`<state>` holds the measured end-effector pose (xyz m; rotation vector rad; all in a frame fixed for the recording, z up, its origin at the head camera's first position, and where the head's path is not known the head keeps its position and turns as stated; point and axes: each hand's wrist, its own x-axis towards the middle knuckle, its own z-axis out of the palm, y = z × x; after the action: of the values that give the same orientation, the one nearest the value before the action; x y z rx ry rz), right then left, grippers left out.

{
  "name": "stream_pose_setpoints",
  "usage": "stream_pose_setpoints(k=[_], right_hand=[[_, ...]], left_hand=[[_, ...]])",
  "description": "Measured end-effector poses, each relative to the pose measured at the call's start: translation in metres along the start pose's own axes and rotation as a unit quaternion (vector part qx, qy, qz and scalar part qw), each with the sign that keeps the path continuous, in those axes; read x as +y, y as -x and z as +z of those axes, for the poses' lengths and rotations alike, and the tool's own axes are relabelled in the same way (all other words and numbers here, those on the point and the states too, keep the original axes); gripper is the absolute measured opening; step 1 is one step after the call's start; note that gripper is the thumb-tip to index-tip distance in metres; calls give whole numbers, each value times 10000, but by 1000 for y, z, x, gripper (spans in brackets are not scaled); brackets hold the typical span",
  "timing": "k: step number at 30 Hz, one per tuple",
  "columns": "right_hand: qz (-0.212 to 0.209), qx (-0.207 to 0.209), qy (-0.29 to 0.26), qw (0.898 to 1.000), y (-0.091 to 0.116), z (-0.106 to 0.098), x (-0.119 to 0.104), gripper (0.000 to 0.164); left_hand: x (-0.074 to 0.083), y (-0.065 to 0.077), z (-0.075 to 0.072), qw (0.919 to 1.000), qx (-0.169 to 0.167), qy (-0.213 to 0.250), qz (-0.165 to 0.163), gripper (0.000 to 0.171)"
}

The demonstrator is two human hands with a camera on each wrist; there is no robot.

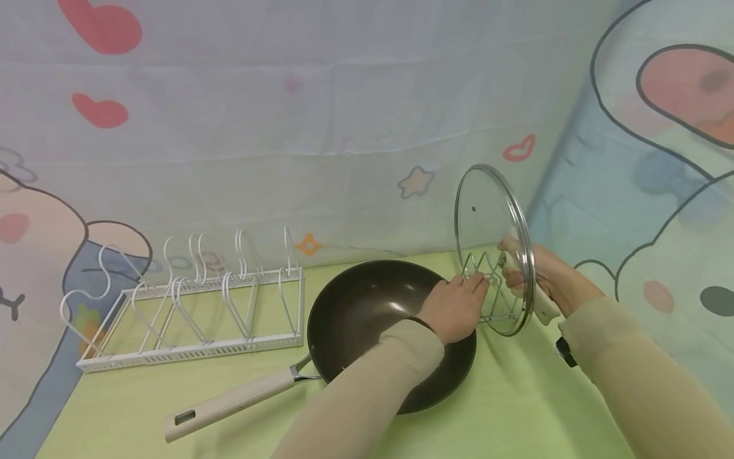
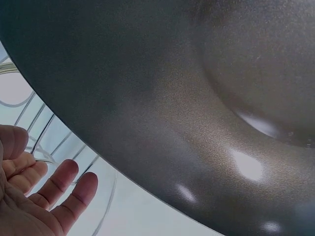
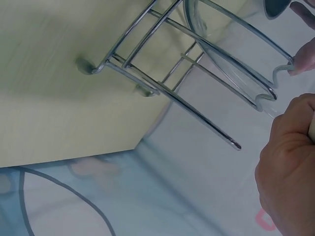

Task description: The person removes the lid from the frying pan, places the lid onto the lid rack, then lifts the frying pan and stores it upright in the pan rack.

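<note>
My right hand [image 1: 536,271] grips the beige handle [image 1: 545,307] of a glass pan lid [image 1: 487,220] with a metal rim. The lid stands nearly upright at a small silver wire rack [image 3: 192,34], its lower rim beside the rack's wires in the right wrist view. My left hand [image 1: 455,306] reaches across a dark wok [image 1: 355,319], its fingers extended to the rack's wires. In the left wrist view its fingers [image 2: 78,196] look relaxed beside the wok's rim. The wok lies flat, its beige long handle [image 1: 229,405] pointing to the front left.
A white dish rack [image 1: 195,347] with several curved dividers stands left of the wok. All of it sits on a light green tabletop [image 1: 504,408]. A patterned cloth backdrop [image 1: 344,127] hangs behind and at both sides.
</note>
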<state>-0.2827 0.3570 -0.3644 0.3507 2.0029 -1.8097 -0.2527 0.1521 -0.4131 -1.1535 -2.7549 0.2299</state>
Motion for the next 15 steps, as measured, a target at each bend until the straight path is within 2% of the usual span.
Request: stream_pose_setpoints(k=[7,15], right_hand=[[95,-246,-374,9990,1,-5,3,26],[53,-321,-173,9993,-6,-14,7,48]], left_hand=[[2,-3,2,9999,-120,-11,-31,51],[2,-2,3,9999,-73,-73,-39,50]])
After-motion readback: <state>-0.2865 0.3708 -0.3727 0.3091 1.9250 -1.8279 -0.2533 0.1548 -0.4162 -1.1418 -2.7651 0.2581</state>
